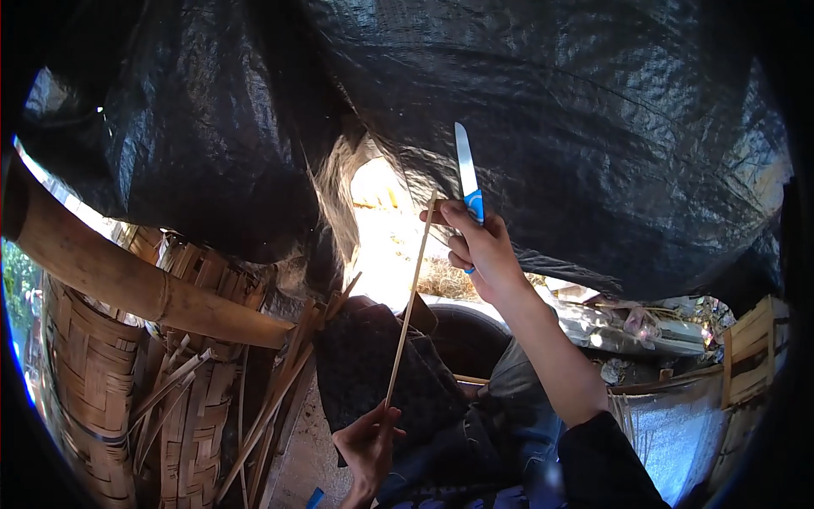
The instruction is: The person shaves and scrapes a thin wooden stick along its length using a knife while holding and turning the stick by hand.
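My left hand (pixel 366 448), low in the middle of the head view, pinches the lower end of a thin, pale bamboo strip (pixel 411 307). The strip rises at a slant to my right hand (pixel 487 254), whose fingers touch its upper end. Gripped in that same right hand is a knife (pixel 465 161) with a blue handle, its blade pointing up. Dark cloth (pixel 373 365) lies over my lap behind the strip.
Woven bamboo baskets (pixel 89 373) stand at the left, with loose strips (pixel 275 416) beside them. A thick bamboo pole (pixel 161 288) crosses there. Black plastic sheeting (pixel 585 127) hangs overhead and in front. Another woven basket (pixel 750 348) is at the right edge.
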Demonstrator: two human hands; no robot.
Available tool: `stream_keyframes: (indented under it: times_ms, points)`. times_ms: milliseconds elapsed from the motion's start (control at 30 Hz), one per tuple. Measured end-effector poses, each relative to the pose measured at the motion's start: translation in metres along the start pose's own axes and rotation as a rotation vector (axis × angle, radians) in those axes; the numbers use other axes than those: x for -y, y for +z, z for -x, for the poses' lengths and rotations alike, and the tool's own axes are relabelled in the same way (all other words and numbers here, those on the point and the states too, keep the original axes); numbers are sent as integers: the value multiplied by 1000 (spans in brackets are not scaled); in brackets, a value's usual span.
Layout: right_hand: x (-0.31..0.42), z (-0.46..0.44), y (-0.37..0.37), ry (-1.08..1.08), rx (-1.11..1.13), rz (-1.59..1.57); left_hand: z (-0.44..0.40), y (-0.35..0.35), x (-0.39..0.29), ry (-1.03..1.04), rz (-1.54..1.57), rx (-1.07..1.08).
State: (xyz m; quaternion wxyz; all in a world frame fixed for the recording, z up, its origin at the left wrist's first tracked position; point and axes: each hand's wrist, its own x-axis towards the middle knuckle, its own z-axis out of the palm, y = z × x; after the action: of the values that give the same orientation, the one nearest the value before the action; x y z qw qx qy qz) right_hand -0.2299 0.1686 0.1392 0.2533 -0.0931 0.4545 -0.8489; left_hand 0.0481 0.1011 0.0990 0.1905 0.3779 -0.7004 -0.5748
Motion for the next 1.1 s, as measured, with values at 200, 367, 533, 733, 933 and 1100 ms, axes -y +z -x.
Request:
stream_keyframes:
  times_ms: [200,367,533,733,933,1100]
  points:
    - [-1,8,-11,37,-11,57,6,7,0,17,-36,-26]
    - [2,16,-21,59,-23,120,8,14,2,146,-172,-37]
    - [5,20,-41,0,-37,86,7,27,-13,126,-163,122]
    - [14,24,-62,-16,-103,-9,1,36,-30,-67,-30,286]
    - [11,35,-77,-59,-62,-160,-2,41,-39,-140,-21,385]
    - [11,43,-73,3,-57,-69,-8,38,-41,-170,12,442]
